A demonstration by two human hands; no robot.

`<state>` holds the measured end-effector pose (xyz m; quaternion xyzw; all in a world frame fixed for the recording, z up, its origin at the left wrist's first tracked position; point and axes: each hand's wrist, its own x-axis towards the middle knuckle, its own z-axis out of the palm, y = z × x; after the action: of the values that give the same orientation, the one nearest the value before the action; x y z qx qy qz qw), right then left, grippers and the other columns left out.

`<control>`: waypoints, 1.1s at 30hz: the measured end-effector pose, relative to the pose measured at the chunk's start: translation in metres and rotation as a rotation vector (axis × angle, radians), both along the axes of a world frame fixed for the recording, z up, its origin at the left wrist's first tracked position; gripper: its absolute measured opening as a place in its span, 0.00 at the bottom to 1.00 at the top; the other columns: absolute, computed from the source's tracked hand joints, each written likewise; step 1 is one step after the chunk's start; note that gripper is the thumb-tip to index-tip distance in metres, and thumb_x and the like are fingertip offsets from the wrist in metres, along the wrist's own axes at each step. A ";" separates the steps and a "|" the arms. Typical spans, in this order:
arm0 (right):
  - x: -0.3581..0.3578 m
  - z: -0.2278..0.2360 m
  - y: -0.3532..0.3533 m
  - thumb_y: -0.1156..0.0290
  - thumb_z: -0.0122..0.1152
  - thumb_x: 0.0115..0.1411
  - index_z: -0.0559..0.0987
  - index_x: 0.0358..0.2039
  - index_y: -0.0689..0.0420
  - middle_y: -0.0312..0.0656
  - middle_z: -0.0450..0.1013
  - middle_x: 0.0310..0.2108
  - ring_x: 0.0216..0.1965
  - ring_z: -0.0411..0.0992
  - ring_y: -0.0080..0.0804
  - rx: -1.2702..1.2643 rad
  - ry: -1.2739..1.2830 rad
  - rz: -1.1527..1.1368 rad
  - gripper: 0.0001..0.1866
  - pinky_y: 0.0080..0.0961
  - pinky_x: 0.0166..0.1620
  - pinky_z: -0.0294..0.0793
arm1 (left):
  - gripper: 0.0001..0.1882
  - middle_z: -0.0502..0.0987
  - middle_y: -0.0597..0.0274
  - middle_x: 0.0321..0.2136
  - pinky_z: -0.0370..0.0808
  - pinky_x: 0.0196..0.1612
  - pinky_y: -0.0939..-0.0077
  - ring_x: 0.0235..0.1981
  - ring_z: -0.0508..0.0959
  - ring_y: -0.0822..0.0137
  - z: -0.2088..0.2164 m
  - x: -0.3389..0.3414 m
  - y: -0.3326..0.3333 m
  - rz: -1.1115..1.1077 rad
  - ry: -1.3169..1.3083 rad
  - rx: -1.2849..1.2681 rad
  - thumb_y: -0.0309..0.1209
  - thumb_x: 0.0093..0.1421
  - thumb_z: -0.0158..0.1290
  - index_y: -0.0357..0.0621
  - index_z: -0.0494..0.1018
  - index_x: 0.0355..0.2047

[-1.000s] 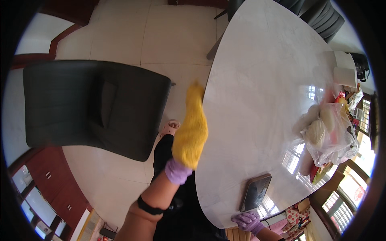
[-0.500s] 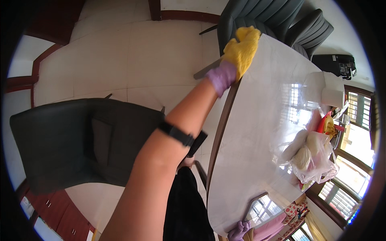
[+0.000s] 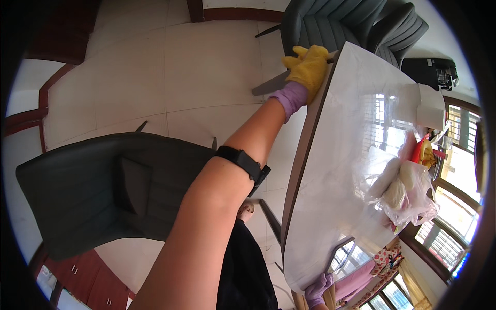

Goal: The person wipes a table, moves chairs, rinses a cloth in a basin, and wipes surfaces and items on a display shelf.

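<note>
My left hand (image 3: 306, 72) reaches far out in a purple glove (image 3: 292, 99). Its fingers are hidden by a bunched fuzzy yellow cloth (image 3: 310, 64), which is pressed against the side edge of the table (image 3: 330, 155) near its far corner. At the lower right, my right hand (image 3: 319, 288), also in a purple glove, rests by the table's near edge. Its fingers look stretched out, with nothing seen in them. A black strap with a small device (image 3: 243, 161) circles my left forearm.
A dark chair (image 3: 103, 186) stands to the left, and grey padded chairs (image 3: 330, 26) are beyond the far corner. A clear plastic bag (image 3: 411, 191), a red and yellow package (image 3: 422, 151) and a white box (image 3: 430, 106) sit on the table's right side.
My left hand and the yellow cloth have shifted from the tabletop's corner rim down onto the table's side edge. My right hand shows more at the lower right. The whole view has shifted slightly.
</note>
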<state>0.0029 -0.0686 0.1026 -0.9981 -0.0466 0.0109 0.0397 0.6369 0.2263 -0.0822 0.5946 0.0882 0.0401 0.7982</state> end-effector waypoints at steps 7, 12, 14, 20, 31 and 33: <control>0.009 0.029 0.043 0.82 0.48 0.46 0.66 0.54 0.63 0.50 0.61 0.46 0.49 0.61 0.52 -0.048 0.066 -0.078 0.30 0.52 0.54 0.61 | 0.18 0.77 0.62 0.50 0.71 0.53 0.73 0.51 0.74 0.67 -0.002 -0.069 0.045 -0.247 -0.335 0.388 0.33 0.69 0.44 0.38 0.71 0.55; 0.042 0.067 0.092 0.86 0.49 0.41 0.64 0.55 0.64 0.49 0.61 0.42 0.46 0.61 0.49 0.173 -0.122 -0.009 0.35 0.49 0.53 0.61 | 0.21 0.77 0.58 0.51 0.71 0.54 0.73 0.50 0.75 0.66 0.027 -0.131 0.042 -0.255 -0.055 -0.502 0.36 0.68 0.46 0.39 0.69 0.57; 0.068 0.072 0.107 0.84 0.47 0.38 0.66 0.46 0.55 0.44 0.57 0.39 0.45 0.58 0.47 0.308 -0.259 -0.038 0.29 0.50 0.52 0.60 | 0.23 0.77 0.58 0.50 0.72 0.54 0.71 0.50 0.75 0.64 0.045 -0.137 0.035 -0.147 -0.079 -0.222 0.41 0.67 0.46 0.41 0.69 0.57; 0.144 0.093 0.134 0.86 0.45 0.41 0.63 0.57 0.64 0.50 0.57 0.51 0.57 0.54 0.48 0.407 -0.334 -0.118 0.36 0.50 0.62 0.52 | 0.28 0.76 0.56 0.50 0.71 0.54 0.71 0.51 0.75 0.60 0.074 -0.102 0.031 -0.237 0.117 -0.139 0.50 0.68 0.44 0.43 0.66 0.59; 0.332 0.076 0.191 0.74 0.52 0.59 0.64 0.60 0.67 0.52 0.54 0.62 0.70 0.45 0.46 0.610 -0.285 -0.192 0.28 0.45 0.69 0.46 | 0.27 0.71 0.51 0.55 0.70 0.55 0.70 0.53 0.74 0.57 0.074 -0.028 0.026 -0.418 0.072 0.490 0.43 0.71 0.39 0.50 0.53 0.66; 0.379 0.071 0.219 0.75 0.51 0.57 0.62 0.62 0.68 0.56 0.50 0.66 0.71 0.44 0.51 0.475 -0.233 -0.169 0.31 0.46 0.69 0.46 | 0.28 0.72 0.51 0.54 0.70 0.56 0.71 0.53 0.74 0.57 0.064 -0.013 0.030 -0.499 0.152 0.503 0.36 0.70 0.42 0.49 0.51 0.68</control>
<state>0.3822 0.1505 0.1733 -0.9556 0.0316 -0.1183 0.2679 0.6240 0.2562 -0.0185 0.7769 -0.0134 -0.1798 0.6033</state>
